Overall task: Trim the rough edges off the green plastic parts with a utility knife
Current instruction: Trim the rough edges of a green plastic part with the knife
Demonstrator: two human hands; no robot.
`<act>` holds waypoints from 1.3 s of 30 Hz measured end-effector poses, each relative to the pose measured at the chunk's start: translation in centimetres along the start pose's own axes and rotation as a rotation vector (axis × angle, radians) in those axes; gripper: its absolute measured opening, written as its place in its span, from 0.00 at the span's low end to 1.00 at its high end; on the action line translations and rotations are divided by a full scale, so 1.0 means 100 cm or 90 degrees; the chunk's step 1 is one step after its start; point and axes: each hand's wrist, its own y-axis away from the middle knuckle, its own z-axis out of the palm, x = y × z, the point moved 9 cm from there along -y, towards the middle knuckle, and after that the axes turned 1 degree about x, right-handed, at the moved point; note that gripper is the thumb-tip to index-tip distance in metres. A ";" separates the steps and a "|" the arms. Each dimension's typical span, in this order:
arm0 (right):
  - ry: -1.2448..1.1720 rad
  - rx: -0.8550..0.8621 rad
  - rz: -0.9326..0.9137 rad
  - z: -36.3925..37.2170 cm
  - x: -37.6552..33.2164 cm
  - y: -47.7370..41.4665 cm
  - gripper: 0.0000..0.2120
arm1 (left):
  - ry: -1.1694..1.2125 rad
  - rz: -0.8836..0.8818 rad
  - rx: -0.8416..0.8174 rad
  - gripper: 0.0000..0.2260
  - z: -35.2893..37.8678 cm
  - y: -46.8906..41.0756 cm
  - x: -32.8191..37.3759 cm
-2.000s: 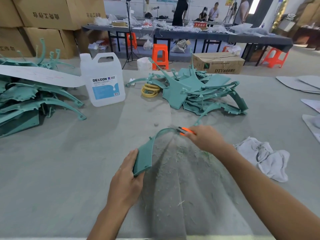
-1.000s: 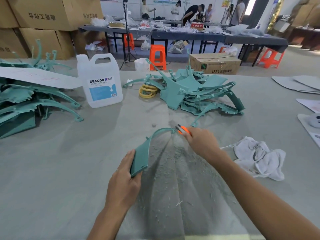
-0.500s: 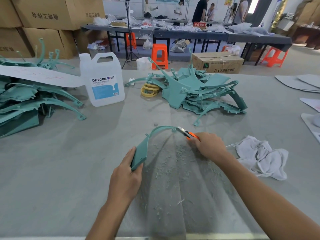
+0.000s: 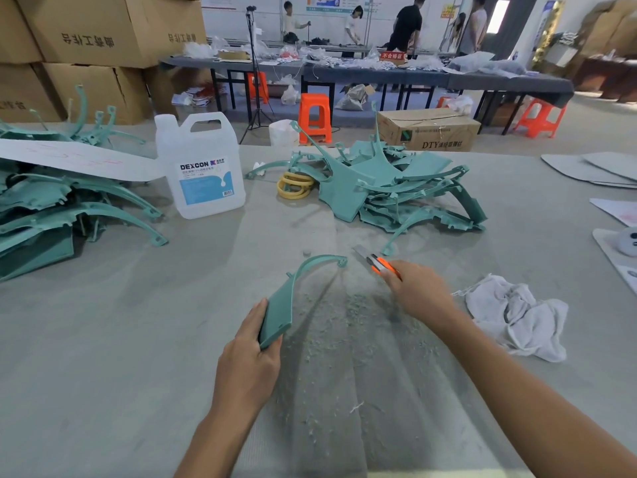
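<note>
Head view: the left hand (image 4: 248, 367) is curled round the wide near end of a green part (image 4: 277, 315). The part stands on edge on the table (image 4: 103, 339), its thin arm arching away. The right hand (image 4: 415, 291) is closed round the knife (image 4: 377, 262), whose bared blade lies just beside the part's far tip without touching it. Shavings (image 4: 344, 326) lie between the hands.
</note>
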 end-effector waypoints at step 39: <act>-0.967 -0.142 0.194 0.014 -0.028 0.058 0.22 | 0.009 0.150 -0.044 0.31 -0.048 0.070 0.012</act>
